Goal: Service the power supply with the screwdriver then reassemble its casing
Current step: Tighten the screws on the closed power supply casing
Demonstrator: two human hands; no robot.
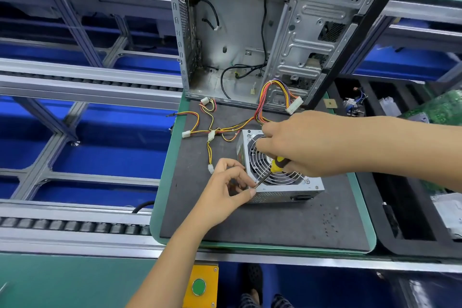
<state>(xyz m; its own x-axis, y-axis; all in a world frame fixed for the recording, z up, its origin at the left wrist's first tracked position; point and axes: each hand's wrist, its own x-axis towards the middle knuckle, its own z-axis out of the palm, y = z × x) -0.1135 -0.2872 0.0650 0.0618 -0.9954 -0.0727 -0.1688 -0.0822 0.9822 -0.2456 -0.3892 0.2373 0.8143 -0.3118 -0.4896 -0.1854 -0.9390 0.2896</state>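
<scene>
A silver power supply [282,192] with a round wire fan grille [260,157] lies on the dark mat [275,222]. My right hand [307,142] grips a screwdriver with a yellow and black handle [277,164]. Its shaft slants down to the unit's near left corner [255,186]. My left hand [225,187] has thumb and fingers curled at that corner, pinching around the screwdriver tip. What sits between those fingertips is too small to tell. Coloured cables [225,130] with white connectors run from the unit toward the back.
An open, gutted computer case [250,32] stands upright at the back of the mat. Conveyor rails and rollers [75,227] run along the left. Black bins with circuit boards and parts [425,112] sit to the right. A green button on a yellow box [199,286] is below.
</scene>
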